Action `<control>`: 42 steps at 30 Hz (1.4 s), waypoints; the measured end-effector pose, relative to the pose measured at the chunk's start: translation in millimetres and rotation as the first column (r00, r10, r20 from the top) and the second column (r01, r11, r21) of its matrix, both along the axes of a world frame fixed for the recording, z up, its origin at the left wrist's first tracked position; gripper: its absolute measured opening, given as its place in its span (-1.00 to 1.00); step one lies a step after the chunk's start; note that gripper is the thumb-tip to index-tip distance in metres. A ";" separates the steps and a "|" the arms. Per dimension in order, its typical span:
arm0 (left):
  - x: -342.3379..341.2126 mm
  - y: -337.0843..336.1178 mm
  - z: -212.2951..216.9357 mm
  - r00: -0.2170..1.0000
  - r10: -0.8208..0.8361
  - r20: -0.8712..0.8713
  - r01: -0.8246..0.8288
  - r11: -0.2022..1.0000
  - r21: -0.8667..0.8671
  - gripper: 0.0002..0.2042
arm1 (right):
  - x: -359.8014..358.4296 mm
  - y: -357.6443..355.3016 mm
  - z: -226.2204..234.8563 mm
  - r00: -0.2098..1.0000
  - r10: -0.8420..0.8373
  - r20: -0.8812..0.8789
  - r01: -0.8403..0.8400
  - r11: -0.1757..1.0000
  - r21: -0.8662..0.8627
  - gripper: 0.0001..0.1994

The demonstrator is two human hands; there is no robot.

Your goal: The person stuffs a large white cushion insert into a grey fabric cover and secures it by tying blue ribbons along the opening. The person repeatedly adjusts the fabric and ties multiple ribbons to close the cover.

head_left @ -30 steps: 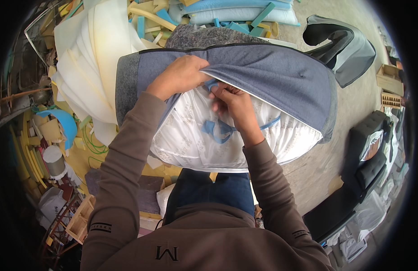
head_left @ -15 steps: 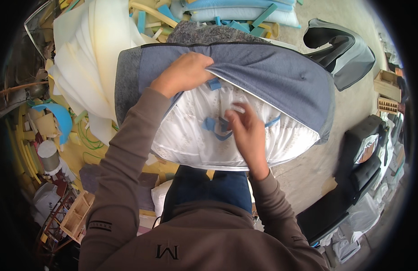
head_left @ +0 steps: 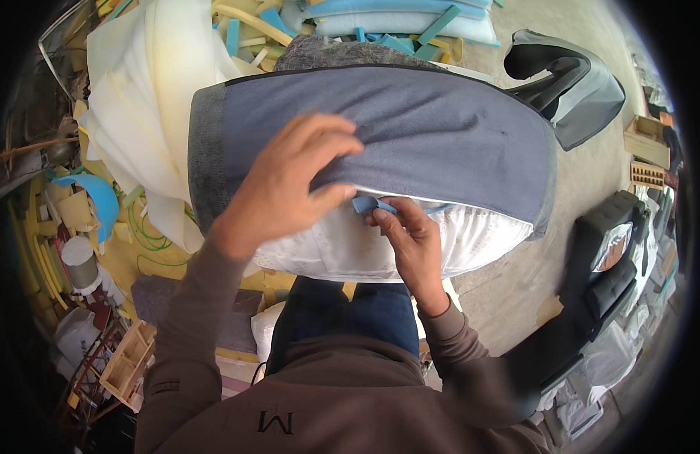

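Grey-blue fabric made up the one cover [head_left: 410, 129] stretched over a single large cushion [head_left: 380, 242], whose white padded underside showed along the cover's lower edge, and the cushion lay across the person's lap, above the blue trousers [head_left: 357, 318]. Two hands worked at that lower edge. At its middle the left hand [head_left: 289, 189] lay palm down on the cover, fingers bent over the hem and the thumb tucked beneath it, gripping the cloth. Just right of it and below the hem, the right hand [head_left: 414, 242] had its fingertips pinched on one small blue strip [head_left: 369, 204] that stuck out from under the cover against the white padding. Both brown sleeves rose from the lower edge of the view, elbows bent. Left of the cushion stood a pile of pale foam sheets [head_left: 138, 98]; beyond its far side lay several blue and yellow foam offcuts [head_left: 395, 23]. To the cushion's upper right lay one dark moulded seat shell [head_left: 569, 83] on the concrete floor [head_left: 516, 287].
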State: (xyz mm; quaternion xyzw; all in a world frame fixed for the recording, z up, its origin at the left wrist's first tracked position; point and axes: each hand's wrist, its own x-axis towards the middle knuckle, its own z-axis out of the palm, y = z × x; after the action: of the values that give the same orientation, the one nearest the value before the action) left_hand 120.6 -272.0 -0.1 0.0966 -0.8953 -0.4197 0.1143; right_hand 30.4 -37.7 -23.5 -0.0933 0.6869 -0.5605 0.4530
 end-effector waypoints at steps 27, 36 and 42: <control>42.4 82.8 9.7 0.974 0.212 0.082 -0.225 0.950 0.214 -0.83 | -29.2 0.4 20.1 0.900 0.421 0.113 -0.418 0.907 -0.053 -0.83; 39.5 106.1 4.4 0.937 0.264 0.230 -0.340 0.843 0.416 -0.83 | -27.9 6.4 10.1 0.886 0.421 -0.195 -0.436 0.899 -0.038 -0.84; 37.1 99.5 6.2 0.934 0.298 0.198 -0.331 0.930 0.162 -0.73 | -22.5 11.1 -9.1 0.953 0.239 0.189 -0.201 0.959 -0.198 -0.83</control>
State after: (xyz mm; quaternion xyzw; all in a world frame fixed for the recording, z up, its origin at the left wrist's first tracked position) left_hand 157.7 -172.5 6.1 0.2851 -0.8298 -0.4706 0.0934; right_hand 7.9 -26.7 -32.6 -0.1493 0.5680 -0.5715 0.5731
